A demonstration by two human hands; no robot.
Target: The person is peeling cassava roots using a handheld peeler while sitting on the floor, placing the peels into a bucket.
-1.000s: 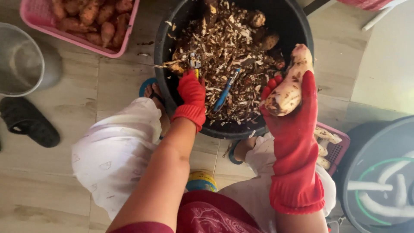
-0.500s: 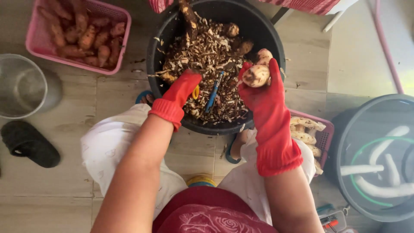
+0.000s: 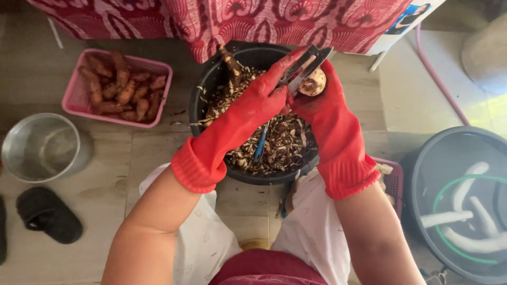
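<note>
Tiled floor [image 3: 132, 158] under everything, with a red patterned cloth [image 3: 222, 21] hanging along the top. Person's crouched over a black tub [image 3: 211, 79] full of brown peelings. Left hand [image 3: 264, 97] in a red rubber glove is wrapped tight around a peeler [image 3: 306, 66], blade laid against a pale root [image 3: 313, 83]. Right hand [image 3: 322, 103], also gloved, is closed around that root, holding it just above the tub's far rim. A blue-handled peeler [image 3: 260, 148] lies in the scraps. Pink basket [image 3: 158, 95] of unpeeled roots sits left, metal bowl [image 3: 39, 148] near it, and a dark bucket [image 3: 422, 174] of peeled white ones to the right.
</note>
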